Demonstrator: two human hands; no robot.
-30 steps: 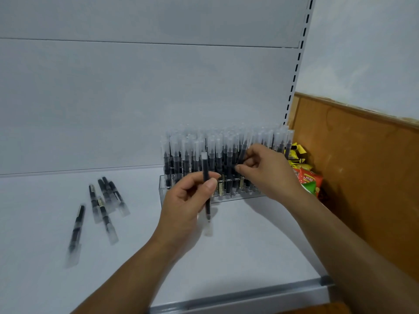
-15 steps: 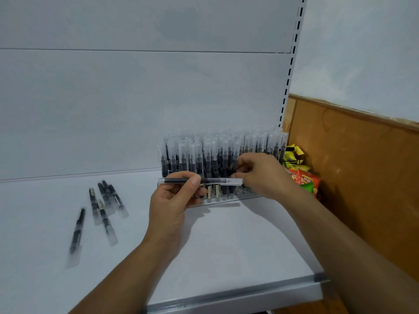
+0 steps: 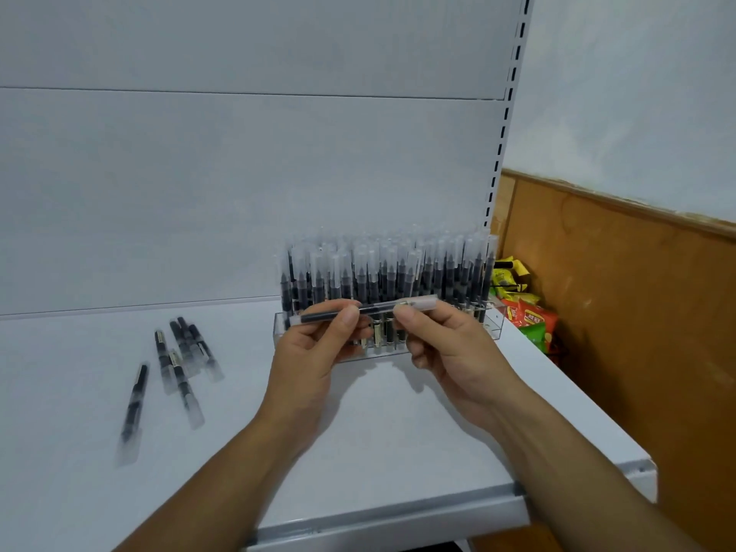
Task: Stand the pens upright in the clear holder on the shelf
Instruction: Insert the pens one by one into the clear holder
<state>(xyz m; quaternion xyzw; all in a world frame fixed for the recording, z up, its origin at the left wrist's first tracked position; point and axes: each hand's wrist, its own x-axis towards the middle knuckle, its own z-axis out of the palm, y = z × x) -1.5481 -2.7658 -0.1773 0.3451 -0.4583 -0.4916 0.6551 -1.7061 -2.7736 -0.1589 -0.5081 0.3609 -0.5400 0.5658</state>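
A black pen (image 3: 376, 309) with a clear cap lies level between my two hands, just in front of the clear holder (image 3: 492, 326). My left hand (image 3: 314, 352) pinches its left half with thumb and fingers. My right hand (image 3: 446, 344) pinches its capped right half. The holder stands on the white shelf (image 3: 378, 432) against the back panel and is packed with several upright pens (image 3: 382, 268). Several loose pens (image 3: 179, 364) lie flat on the shelf at the left.
The shelf's metal front edge (image 3: 398, 515) runs below my forearms. Colourful snack packets (image 3: 525, 316) sit right of the holder, beside a wooden wall panel (image 3: 637, 312). A slotted upright post (image 3: 502, 125) marks the back panel's right end.
My left hand turned the pen from upright to level. My right hand left the pens in the holder and took hold of the pen's capped end.
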